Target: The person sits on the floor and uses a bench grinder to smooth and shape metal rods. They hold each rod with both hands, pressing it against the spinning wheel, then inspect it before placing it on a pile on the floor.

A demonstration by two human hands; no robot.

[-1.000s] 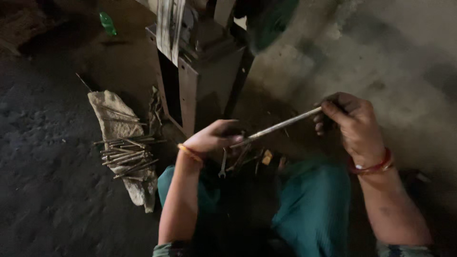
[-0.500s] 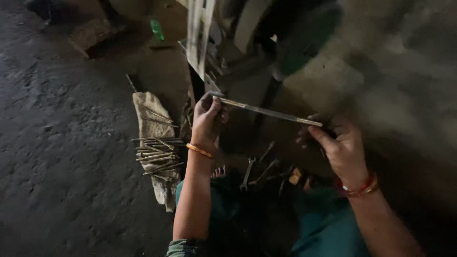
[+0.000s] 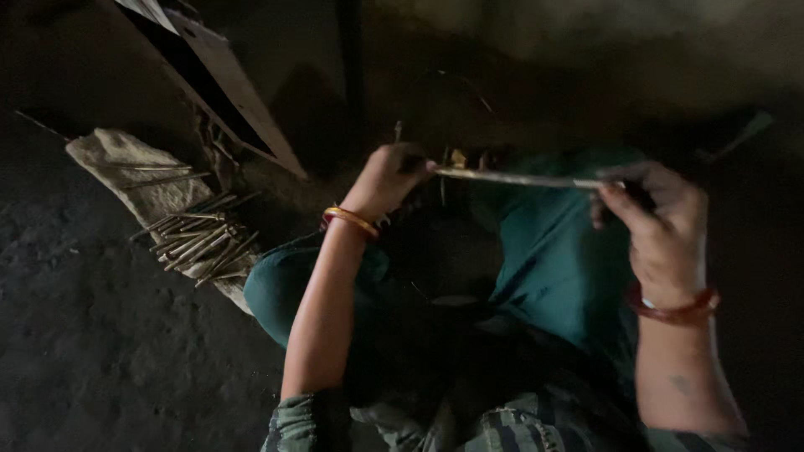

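A single head-worn camera looks steeply down from the seated person's own eye level, close over the lap and knees. Both forearms enter from the bottom edge, the left hand (image 3: 387,177) and right hand (image 3: 662,226) near mid-frame. The dark floor (image 3: 92,351) fills the left side; a pale slanted board (image 3: 226,84) crosses the top left corner.

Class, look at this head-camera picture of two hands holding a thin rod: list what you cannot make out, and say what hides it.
1. Left end of the thin rod, head view: hidden inside the closed left hand.
2. Right end of the rod: covered by the right hand fingers.
3. Small items behind the rod: too dark and blurred to identify.
4. Pale slanted panel: cut off by the top edge.
5. Bundle of sticks on the cloth: count unclear, overlapping and dim.
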